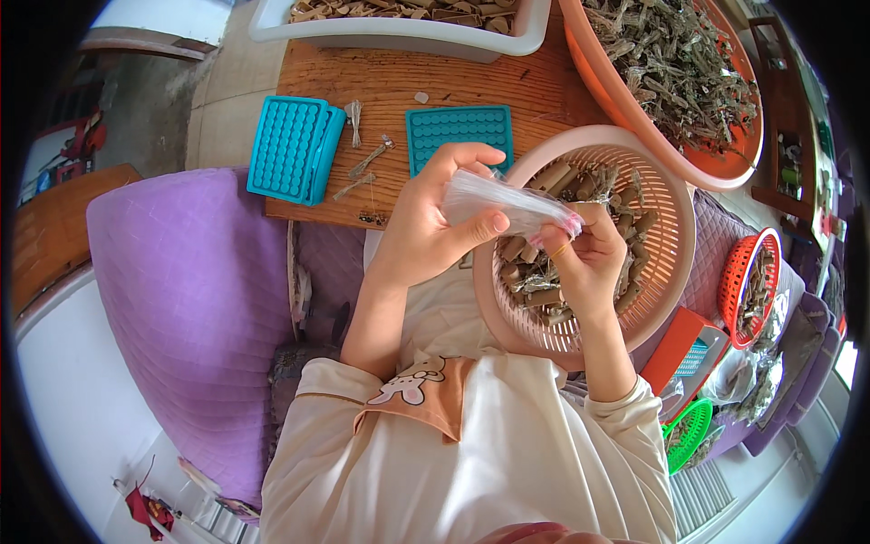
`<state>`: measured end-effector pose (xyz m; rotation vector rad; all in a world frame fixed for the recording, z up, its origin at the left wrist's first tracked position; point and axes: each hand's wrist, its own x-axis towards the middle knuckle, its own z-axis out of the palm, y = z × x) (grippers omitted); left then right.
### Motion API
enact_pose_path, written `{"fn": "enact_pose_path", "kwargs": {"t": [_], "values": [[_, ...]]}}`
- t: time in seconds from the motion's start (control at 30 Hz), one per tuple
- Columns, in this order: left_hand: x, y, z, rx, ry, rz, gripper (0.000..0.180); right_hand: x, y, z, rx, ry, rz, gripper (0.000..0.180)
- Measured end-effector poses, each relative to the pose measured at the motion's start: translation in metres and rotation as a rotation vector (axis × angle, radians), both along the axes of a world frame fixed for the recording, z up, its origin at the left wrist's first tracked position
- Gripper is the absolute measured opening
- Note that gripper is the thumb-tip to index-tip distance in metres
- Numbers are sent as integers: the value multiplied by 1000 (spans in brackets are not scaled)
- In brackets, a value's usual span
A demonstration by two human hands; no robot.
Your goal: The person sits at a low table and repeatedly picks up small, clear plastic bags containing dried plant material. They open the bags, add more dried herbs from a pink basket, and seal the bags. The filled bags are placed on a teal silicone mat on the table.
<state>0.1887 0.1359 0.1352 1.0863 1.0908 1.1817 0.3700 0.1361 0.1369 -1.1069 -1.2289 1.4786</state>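
Note:
A stack of thin clear plastic bags [494, 198] with a pink edge stretches between my two hands. My left hand [426, 222] holds its broad end, thumb on the near side and fingers behind. At the pink edge, the thumb and fingers of my right hand [587, 258] pinch the bags. Under the right hand is a round pink basket [681, 245] with slotted walls, filled with brown tube-shaped pieces, dried plant bits and clear wrappers. Behind my left hand, a teal tray with round cups [460, 136] lies on the wooden table [381, 77].
More teal trays [292, 150] are stacked at the table's left edge, beside small dried bundles [370, 156]. A white bin [399, 38] of brown pieces stands at the back. An orange basin [594, 86] holds dried plants. Red [729, 295] and green baskets [698, 426] sit right.

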Motion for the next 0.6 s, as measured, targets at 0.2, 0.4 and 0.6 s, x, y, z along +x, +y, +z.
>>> {"fn": "enact_pose_path", "kwargs": {"t": [0.2,0.4,0.6], "values": [[3,0,-4,160,-52,83,45,-1,-1,-3,-16,10,27,12],[4,1,-8,287,75,130,38,-3,1,2,-53,51,26,10],[5,-1,-13,247,48,158,32,-4,1,4,-84,78,34,10]]}}
